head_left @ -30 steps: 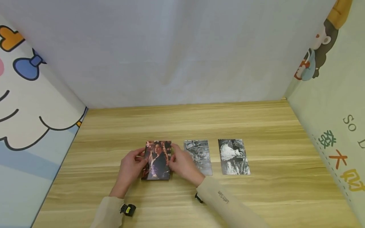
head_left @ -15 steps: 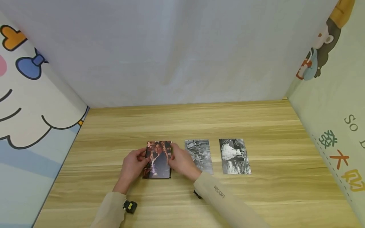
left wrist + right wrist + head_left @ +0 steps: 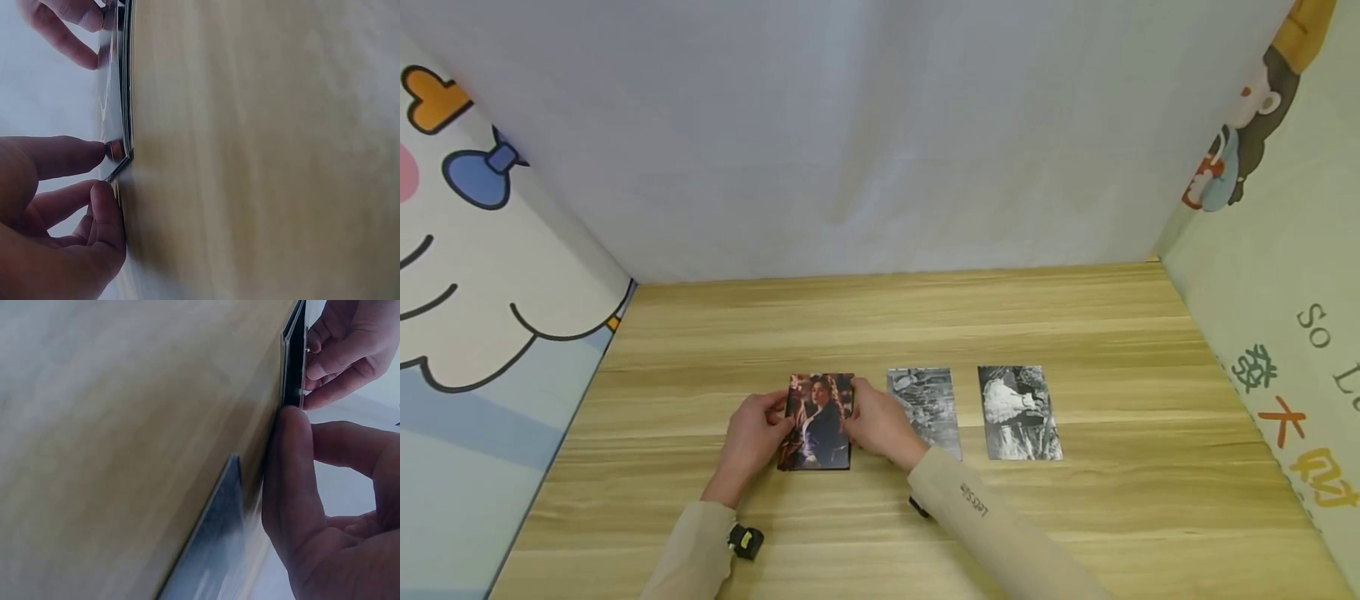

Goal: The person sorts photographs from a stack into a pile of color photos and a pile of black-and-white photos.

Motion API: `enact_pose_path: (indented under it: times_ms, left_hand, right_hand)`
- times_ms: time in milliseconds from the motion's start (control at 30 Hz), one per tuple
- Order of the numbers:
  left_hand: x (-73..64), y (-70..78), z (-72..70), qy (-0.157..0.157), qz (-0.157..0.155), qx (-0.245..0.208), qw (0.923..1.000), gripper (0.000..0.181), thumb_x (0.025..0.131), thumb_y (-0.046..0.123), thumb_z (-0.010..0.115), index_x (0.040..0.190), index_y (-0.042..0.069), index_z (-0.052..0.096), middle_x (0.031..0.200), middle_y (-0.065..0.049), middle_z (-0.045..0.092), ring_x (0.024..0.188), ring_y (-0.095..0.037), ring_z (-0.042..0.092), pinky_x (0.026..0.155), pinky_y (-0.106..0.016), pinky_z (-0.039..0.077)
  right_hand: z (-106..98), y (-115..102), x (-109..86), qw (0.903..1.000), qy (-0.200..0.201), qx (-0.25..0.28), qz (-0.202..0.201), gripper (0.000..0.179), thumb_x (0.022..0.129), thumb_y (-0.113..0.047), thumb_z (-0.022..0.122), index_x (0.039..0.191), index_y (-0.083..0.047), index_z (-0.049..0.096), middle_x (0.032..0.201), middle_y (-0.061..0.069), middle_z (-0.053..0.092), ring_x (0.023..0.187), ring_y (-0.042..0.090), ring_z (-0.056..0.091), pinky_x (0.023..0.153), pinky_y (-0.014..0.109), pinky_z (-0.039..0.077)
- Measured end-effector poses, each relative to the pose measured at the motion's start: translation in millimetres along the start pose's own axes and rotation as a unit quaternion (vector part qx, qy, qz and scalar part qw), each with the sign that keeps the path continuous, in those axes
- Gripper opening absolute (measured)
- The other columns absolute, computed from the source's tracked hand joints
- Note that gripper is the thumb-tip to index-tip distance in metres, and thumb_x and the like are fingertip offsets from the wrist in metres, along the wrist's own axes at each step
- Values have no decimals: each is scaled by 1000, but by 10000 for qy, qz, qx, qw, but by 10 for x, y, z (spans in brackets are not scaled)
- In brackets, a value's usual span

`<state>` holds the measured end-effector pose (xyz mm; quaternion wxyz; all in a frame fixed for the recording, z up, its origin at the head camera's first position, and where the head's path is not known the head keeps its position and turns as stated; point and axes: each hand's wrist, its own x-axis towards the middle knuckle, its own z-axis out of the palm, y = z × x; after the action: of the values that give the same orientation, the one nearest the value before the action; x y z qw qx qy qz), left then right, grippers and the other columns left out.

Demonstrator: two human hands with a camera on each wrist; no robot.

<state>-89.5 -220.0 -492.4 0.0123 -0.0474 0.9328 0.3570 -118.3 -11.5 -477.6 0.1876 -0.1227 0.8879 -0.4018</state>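
A small stack of photo cards (image 3: 820, 425), with a colour portrait on top, lies on the wooden table left of centre in the head view. My left hand (image 3: 751, 437) grips its left edge, thumb at the front. My right hand (image 3: 880, 423) holds the opposite edge. In the left wrist view, several layers show along the side of the stack (image 3: 115, 87), and the left hand (image 3: 69, 231) pinches its near corner. The right wrist view shows the right hand's (image 3: 331, 506) thumb and fingers at the stack's edge (image 3: 294, 369).
Right of the stack lies a black-and-white photo card (image 3: 936, 417), partly covered by the right hand. Farther right is another black-and-white card (image 3: 1019, 412) with a white dress on it. A pale curtain (image 3: 880, 167) closes the back; printed panels stand at both sides.
Both hands stay on the stack, whose cards shift slightly; its lower edge now sits a little farther up. The other two cards have not moved on the table.
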Motion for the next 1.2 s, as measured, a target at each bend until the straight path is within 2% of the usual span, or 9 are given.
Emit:
enact_pose_path:
  times_ms: [267,433,600,767,900,967,1067,1200]
  left_hand:
    - [16,7,16,-86,-99,172,9998,43,89,1,71,130,-11,64,102,-19,61,86,-27,59,77,-41,50]
    - [24,16,12,-87,-73,173,9998,45,89,2,71,131,-12,62,103,-20,62,87,-28,61,79,-44,51]
    - [9,9,5,19,-248,-147,9996,49,91,6,69,135,-13,59,109,-22,65,96,-34,67,88,-49,54]
    - [-29,29,12,416,-352,-640,9965,48,93,9,67,137,-9,59,115,-23,65,105,-37,67,91,-51,55]
    - [-112,162,54,727,-184,-1019,9920,44,95,8,66,136,-6,61,120,-23,62,107,-35,66,92,-50,56]
    - [-154,267,87,762,-16,-1191,9900,41,97,7,66,136,-5,62,121,-22,61,106,-34,65,90,-49,56]
    - [-199,415,155,707,275,-1280,9889,38,98,7,66,134,-3,64,120,-19,62,102,-31,64,87,-47,56]
    - [-258,591,291,525,654,-1392,9867,36,97,7,66,132,-1,65,117,-16,65,102,-29,65,87,-45,57]
  right_hand:
    - [3,9,19,9999,-26,-132,88,70,91,-5,73,152,5,41,64,-3,62,52,13,61,56,31,51]
    - [-1,27,25,9999,-39,-62,82,70,92,-6,73,152,5,40,65,-2,63,53,13,62,57,31,51]
    - [-40,44,-22,9998,-36,189,-39,68,94,-9,70,154,4,40,74,-3,66,56,12,62,51,30,49]
    - [-161,39,-142,9987,165,386,-304,56,98,-16,66,149,0,50,87,-2,68,60,11,59,53,29,48]
    - [-323,52,-276,9967,382,454,-554,45,99,-17,62,141,0,59,96,1,68,75,13,64,64,33,52]
    - [-404,86,-336,9954,493,555,-600,43,100,-18,61,140,-1,61,100,2,68,85,17,68,71,36,56]
    - [-529,154,-405,9937,712,628,-597,41,101,-18,60,138,-2,62,105,4,69,96,23,71,79,41,58]
    - [-720,280,-473,9922,1003,648,-365,42,101,-18,60,139,-3,63,109,5,69,105,28,70,84,46,58]
